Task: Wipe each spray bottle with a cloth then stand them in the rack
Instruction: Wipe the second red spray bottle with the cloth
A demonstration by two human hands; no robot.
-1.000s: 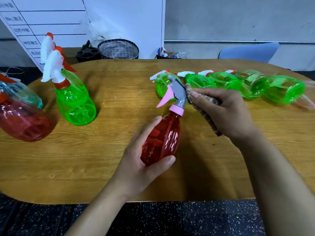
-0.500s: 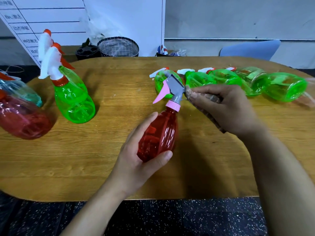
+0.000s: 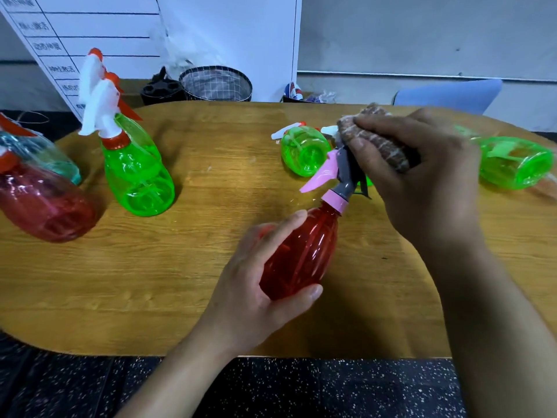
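At the far left edge of the wooden tabletop lies a red bottle on its side, with a pale blue bottle just behind it, both only partly in view. To the right of them are two green spray bottles close together, one behind the other, with white heads and orange triggers. Behind the tabletop, near the wall, stand a black holder and a round mesh basket.

Near the middle, the left hand grasps the body of a red spray bottle, thumb on one side and fingers on the other. This bottle is lifted above the tabletop and tilted, its grey head and pink trigger pointing away and to the left.

The right hand is clenched around a brown cloth and presses it on the top of the grey spray head. Behind the hands a green bottle lies on its side, and further right another green bottle lies on the tabletop too, its base toward the camera. A blue chair back shows behind the far edge.
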